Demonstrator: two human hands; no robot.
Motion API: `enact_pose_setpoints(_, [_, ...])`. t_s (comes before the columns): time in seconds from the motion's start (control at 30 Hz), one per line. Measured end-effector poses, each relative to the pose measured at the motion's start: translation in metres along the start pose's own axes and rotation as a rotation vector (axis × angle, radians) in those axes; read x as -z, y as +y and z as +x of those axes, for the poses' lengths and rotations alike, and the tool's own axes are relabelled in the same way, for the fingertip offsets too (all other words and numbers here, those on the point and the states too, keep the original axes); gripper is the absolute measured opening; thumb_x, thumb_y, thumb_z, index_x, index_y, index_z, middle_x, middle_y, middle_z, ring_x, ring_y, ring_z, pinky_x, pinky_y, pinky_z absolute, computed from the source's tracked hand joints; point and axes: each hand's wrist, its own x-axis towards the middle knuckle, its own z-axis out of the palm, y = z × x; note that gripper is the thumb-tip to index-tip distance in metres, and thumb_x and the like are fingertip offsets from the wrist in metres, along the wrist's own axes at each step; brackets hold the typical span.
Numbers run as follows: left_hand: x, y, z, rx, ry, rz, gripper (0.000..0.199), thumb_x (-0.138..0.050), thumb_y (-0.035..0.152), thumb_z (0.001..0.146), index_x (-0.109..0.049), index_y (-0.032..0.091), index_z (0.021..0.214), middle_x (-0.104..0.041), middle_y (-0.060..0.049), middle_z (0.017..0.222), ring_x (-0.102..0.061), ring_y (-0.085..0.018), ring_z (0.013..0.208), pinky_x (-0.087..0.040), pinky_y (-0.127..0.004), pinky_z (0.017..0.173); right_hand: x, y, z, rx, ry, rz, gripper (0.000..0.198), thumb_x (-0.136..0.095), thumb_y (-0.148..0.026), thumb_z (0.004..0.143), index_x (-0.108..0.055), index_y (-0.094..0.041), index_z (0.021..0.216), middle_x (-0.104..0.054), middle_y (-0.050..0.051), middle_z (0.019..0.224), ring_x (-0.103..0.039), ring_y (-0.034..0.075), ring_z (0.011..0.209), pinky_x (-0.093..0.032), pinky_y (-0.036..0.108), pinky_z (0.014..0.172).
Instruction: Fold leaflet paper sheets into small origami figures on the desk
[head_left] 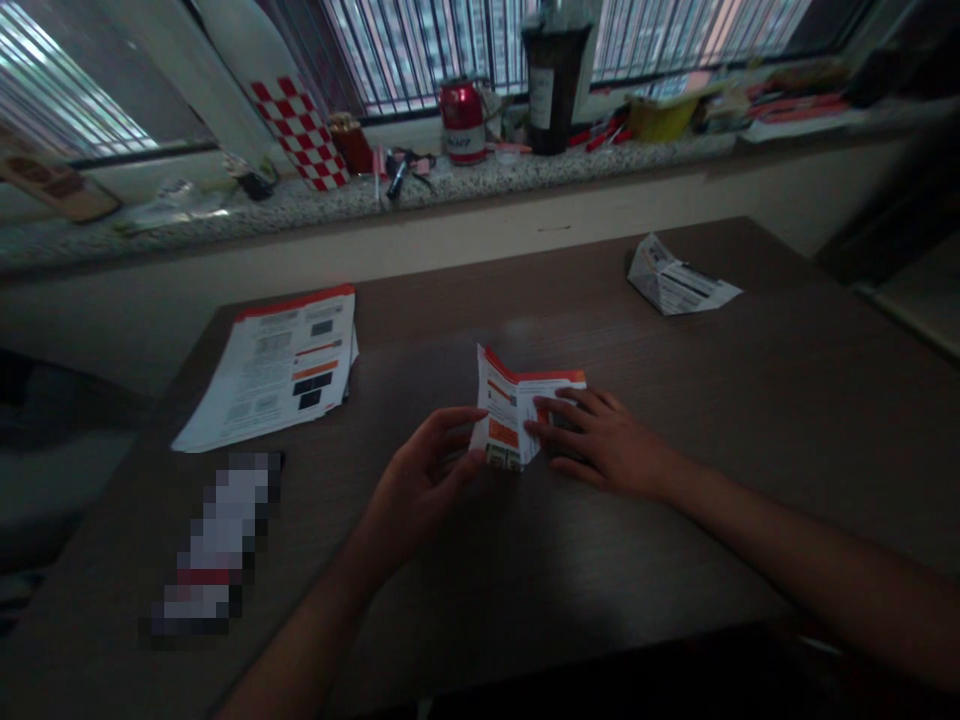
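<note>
Folded paper point(504, 420) w/ red top edge stands part-open, approx. mid-desk, its left panel raised. L hand point(431, 465) at its left edge: thumb & fingers curved, touching; can't tell if that grip pinches. R hand point(611, 445) lies over the right panel, grip spread, fingers apart.

Room around it: stack of sheets point(277, 365) well apart on the left, near the desk's left edge; blurred-out item point(217, 545) just below the stack, nearer the person; second folded paper point(675, 285) well apart, far right, near the back edge.

Desk point(480, 590) is brown, wood-look, dim light; back edge by a pale wall point(480, 232). Above: speckled sill point(495, 180) w/ red can point(463, 122), dark cup point(553, 95), yellow tub point(661, 118), misc. bits. Barred window point(427, 50) behind.
</note>
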Motion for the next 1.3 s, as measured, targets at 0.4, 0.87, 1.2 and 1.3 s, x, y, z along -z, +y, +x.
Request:
enact_pose_setpoints(0.4, [0.005,-0.011,0.004,-0.053,0.228,0.342,0.037,-0.065,0.047,0.100,-0.058,0.023,0.127,-0.068,-0.013,0.133,-0.072,-0.032,0.120,-0.064,-0.053,0.097,0.000,0.001,0.001,-0.005,-0.003,0.015,0.053,-0.049,-0.050,0.109,-0.051,-0.030,0.158,-0.050,0.012,0.162,-0.044,0.040,0.144,-0.040,0.061,0.111])
enact_pose_setpoints(0.87, [-0.017,-0.036,0.002,-0.389,-0.231,1.024,0.054,-0.057,0.035,0.107,-0.044,0.023,0.158,-0.049,-0.010,0.164,-0.044,-0.029,0.152,-0.044,-0.053,0.123,-0.001,0.001,0.006,-0.029,-0.008,-0.011,0.057,-0.048,-0.052,0.109,-0.046,-0.028,0.161,-0.053,0.011,0.160,-0.048,0.039,0.139,-0.043,0.058,0.105])
enact_pose_setpoints(1.2, [-0.020,-0.034,0.003,-0.395,-0.229,1.072,0.054,-0.059,0.040,0.106,-0.047,0.021,0.156,-0.052,-0.010,0.161,-0.048,-0.029,0.148,-0.046,-0.050,0.121,-0.004,0.003,0.006,-0.015,-0.028,0.034,0.062,-0.049,-0.051,0.108,-0.038,-0.028,0.165,-0.039,0.005,0.171,-0.032,0.033,0.158,-0.023,0.062,0.128])
enact_pose_setpoints(1.3, [-0.021,-0.034,0.002,-0.395,-0.222,1.069,0.054,-0.060,0.038,0.106,-0.047,0.021,0.156,-0.052,-0.009,0.161,-0.048,-0.029,0.147,-0.045,-0.049,0.121,-0.005,0.004,0.005,-0.015,-0.045,0.047,0.063,-0.049,-0.051,0.108,-0.036,-0.026,0.165,-0.037,0.005,0.171,-0.030,0.032,0.159,-0.021,0.062,0.129])
